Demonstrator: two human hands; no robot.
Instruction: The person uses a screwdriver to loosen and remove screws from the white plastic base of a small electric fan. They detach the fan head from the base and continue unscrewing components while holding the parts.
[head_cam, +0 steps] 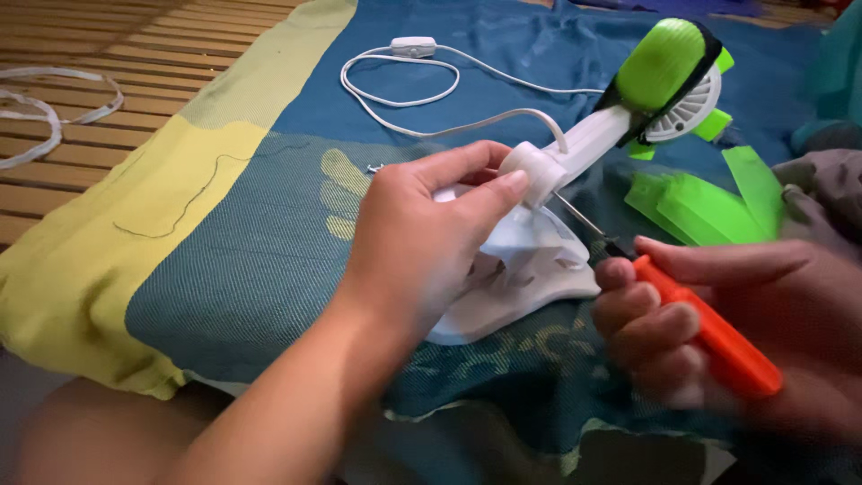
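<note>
A small white clip fan with a lime-green motor housing (669, 67) lies on a blue and yellow cloth (224, 260). My left hand (422, 247) grips its white clamp base (530, 269) near the round hinge joint (536, 171). My right hand (718, 323) holds a screwdriver with an orange handle (709, 332). Its thin metal shaft (579, 216) points up-left, with the tip at the hinge joint.
Loose lime-green fan blades (700, 202) lie on the cloth at the right. The fan's white cord with an inline switch (413, 47) loops across the cloth behind it. A slatted wooden floor (108, 54) shows at the left, and grey fabric (822, 193) at the far right.
</note>
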